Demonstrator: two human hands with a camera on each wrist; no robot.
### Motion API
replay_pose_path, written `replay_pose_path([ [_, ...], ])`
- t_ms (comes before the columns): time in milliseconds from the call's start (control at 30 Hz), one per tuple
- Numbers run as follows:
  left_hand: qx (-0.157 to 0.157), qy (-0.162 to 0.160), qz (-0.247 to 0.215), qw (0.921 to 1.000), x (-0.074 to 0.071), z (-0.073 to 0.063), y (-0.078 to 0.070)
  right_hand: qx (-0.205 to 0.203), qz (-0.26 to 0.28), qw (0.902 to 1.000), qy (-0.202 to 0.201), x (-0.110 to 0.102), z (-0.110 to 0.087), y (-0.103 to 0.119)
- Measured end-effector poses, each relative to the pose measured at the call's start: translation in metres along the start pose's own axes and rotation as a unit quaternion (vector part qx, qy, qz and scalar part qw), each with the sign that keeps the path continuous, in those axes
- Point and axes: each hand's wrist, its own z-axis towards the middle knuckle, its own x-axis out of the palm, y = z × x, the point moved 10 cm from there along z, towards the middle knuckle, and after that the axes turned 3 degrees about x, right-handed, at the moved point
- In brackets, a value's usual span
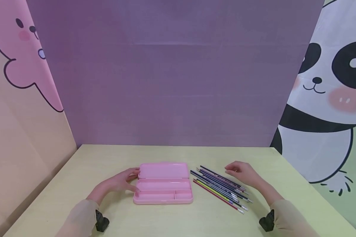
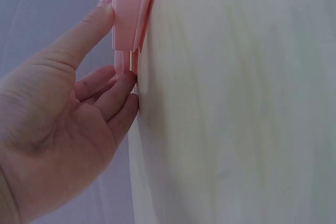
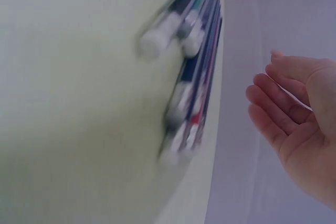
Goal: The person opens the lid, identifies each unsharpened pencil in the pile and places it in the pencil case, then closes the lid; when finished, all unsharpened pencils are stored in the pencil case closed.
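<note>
A pink pencil case (image 1: pixel 154 201) lies unfolded on the table, its lid (image 1: pixel 163 171) laid back on the far side and its compartments facing up. My left hand (image 1: pixel 123 180) touches its left side, the thumb (image 2: pixel 84 30) against the box and the other fingers by the lid's edge. To the right of the case, several pencils (image 1: pixel 219 186) lie in a loose slanted bundle, eraser ends toward me. Just past their right side hovers my right hand (image 1: pixel 244 172), fingers loosely bent with nothing between them. In the right wrist view the pencil ends (image 3: pixel 181 103) look blurred.
The light wooden table (image 1: pixel 112 154) meets a purple backdrop (image 1: pixel 172 82) at its far edge. A cartoon-print panel with a panda (image 1: pixel 323 98) stands on the right, another with a pink figure (image 1: pixel 26 65) on the left. Each sleeve carries a black wrist device (image 1: pixel 102 221).
</note>
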Motion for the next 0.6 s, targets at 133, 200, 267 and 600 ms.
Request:
replay_pose_path([
  [133,-0.009,-0.001,0.0,1.0,-0.001,0.001,0.002,0.012,-0.009,0.9999,0.006,-0.001,-0.005,-0.01],
  [200,-0.011,-0.001,0.002,0.9999,-0.002,0.001,0.003,0.018,-0.007,0.9997,0.011,0.0,-0.008,-0.013],
  [267,-0.009,0.0,0.003,1.0,-0.002,0.001,0.003,0.021,-0.004,0.9997,0.016,0.001,-0.01,-0.016],
  [600,-0.006,0.001,0.002,1.0,0.0,0.0,0.001,0.04,-0.011,0.998,0.048,0.013,-0.011,-0.033],
])
